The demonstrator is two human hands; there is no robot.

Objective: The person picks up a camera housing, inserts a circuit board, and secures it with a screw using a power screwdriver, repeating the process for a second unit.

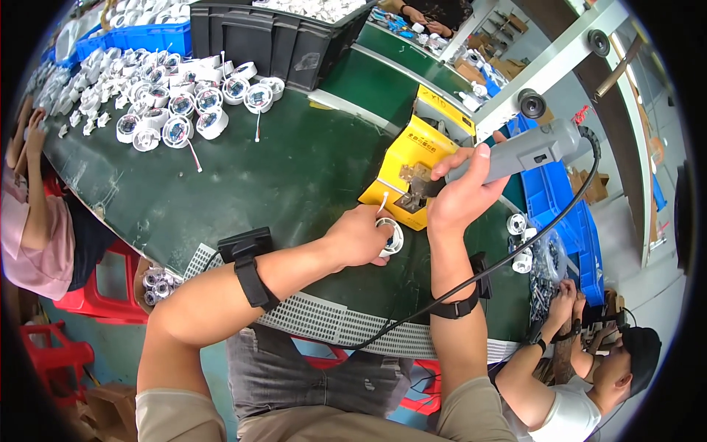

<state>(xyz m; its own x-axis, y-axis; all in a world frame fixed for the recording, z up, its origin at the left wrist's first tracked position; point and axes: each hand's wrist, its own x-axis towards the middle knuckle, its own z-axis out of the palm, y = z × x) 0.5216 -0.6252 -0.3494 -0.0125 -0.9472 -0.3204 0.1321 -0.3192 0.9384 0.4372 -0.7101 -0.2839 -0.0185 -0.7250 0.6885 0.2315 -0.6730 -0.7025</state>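
My left hand (359, 237) is closed on a small white round housing (398, 239) near the middle of the table. A short white wire (384, 202) sticks up beside the fingers, and the hand hides much of the part. My right hand (465, 193) grips a grey corded electric screwdriver (534, 149), tilted with its dark front end pointing down to the left. That end is at the metal fittings of a yellow box-shaped screw feeder (383, 177); whether they touch I cannot tell. The black cable (549, 227) loops down past my right forearm.
Many white round housings with circuit boards (177, 131) lie at the back left, some trailing wires. Behind them stand a black crate (276, 48) and a blue bin (158, 38). Several white parts (521, 247) and a blue tray (563, 221) are at right. People sit on both sides.
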